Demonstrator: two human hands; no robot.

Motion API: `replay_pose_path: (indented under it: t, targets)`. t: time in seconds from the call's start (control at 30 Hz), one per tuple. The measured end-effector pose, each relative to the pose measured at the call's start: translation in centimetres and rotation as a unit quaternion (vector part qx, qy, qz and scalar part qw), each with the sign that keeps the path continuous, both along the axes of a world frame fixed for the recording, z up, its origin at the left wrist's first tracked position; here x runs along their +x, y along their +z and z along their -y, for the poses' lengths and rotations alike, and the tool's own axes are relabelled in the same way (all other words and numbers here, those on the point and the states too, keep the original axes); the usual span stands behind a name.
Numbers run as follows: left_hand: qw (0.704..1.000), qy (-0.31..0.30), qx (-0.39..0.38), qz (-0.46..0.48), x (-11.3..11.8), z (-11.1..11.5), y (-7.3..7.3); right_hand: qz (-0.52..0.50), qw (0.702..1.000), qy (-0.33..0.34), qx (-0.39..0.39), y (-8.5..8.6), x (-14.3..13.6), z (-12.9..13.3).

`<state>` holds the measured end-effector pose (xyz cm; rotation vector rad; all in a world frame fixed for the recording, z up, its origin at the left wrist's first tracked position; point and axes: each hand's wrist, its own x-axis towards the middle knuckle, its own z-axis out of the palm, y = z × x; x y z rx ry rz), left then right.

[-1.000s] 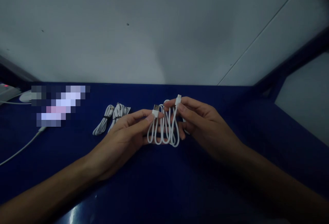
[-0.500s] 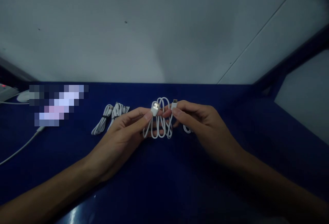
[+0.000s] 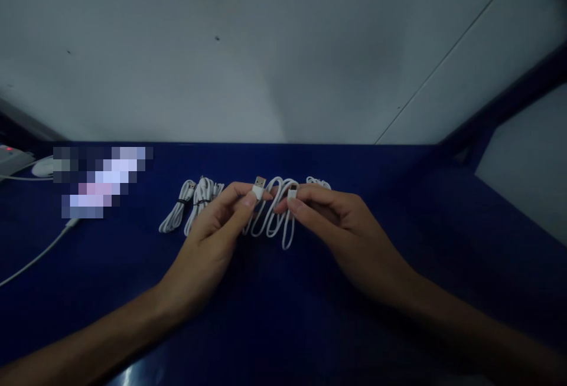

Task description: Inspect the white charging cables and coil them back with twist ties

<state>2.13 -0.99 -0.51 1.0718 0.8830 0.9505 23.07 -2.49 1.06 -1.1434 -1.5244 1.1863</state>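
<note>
A white USB cable [image 3: 275,221] hangs in loose coils between my two hands, above the blue tabletop. My left hand [image 3: 217,226] pinches the larger USB plug between thumb and forefinger, its metal end pointing up. My right hand [image 3: 341,221] pinches the plug at the cable's other end, also pointing up; its exact type is hard to tell in the dim light. The two plugs are a short gap apart. Just left of my left hand lie tied bundles of white cable [image 3: 177,212], partly covered by that hand.
Another white cable bundle [image 3: 318,182] lies behind my right hand. At the left is a blurred-out bright object [image 3: 106,182] with a white cord [image 3: 42,262] running from it. A pale wall stands behind the blue table [image 3: 283,327].
Both hands have shifted slightly left, and the coils now hang more spread out and tilted. More of the cable bundles on either side shows.
</note>
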Motion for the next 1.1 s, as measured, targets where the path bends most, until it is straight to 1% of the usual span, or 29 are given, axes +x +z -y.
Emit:
replay_pose_path:
  t: [0.13, 0.27, 0.37, 0.43, 0.5, 0.6, 0.7, 0.77, 0.87, 1.0, 1.1]
  targets:
    - [1.0, 0.013, 0.004, 0.012, 0.6, 0.5, 0.1, -0.041, 0.999, 0.007, -0.03, -0.2, 0.0, 0.0]
    - [1.0, 0.015, 0.008, 0.011, 0.8, 0.6, 0.3, -0.054, 0.997, 0.014, -0.058, -0.7, 0.1, 0.1]
    - [1.0, -0.012, 0.006, 0.007, 0.7, 0.4, 0.5, -0.058, 0.996, 0.006, -0.066, -0.9, 0.0, 0.3]
    - [0.999, -0.035, 0.023, -0.01, 0.6, 0.2, 0.8, -0.058, 0.996, -0.007, -0.061, -0.9, -0.2, 0.4]
    - [0.998, -0.029, 0.05, -0.028, 0.5, 0.2, 1.2, -0.065, 0.996, -0.017, -0.051, -0.8, -0.3, 0.5]
    - [0.997, -0.002, 0.063, -0.044, 0.4, 0.1, 1.6, -0.072, 0.997, -0.025, -0.033, -0.6, -0.4, 0.6]
    - [0.995, 0.021, 0.075, -0.065, 0.2, -0.2, 1.6, -0.066, 0.997, -0.027, -0.02, -0.5, -0.3, 0.5]
    - [0.993, 0.023, 0.081, -0.08, 0.1, -0.4, 1.5, -0.058, 0.998, -0.026, -0.013, -0.6, -0.3, 0.4]
    - [0.993, 0.016, 0.074, -0.089, -0.2, -0.6, 1.4, -0.05, 0.999, -0.014, -0.017, -0.8, -0.2, 0.3]
    - [0.993, 0.026, 0.051, -0.105, -0.4, -0.7, 1.2, -0.057, 0.998, 0.009, -0.029, -0.7, -0.2, 0.2]
    - [0.991, 0.024, 0.053, -0.121, -0.5, -0.7, 1.1, -0.065, 0.997, 0.023, -0.042, -0.7, -0.2, 0.3]
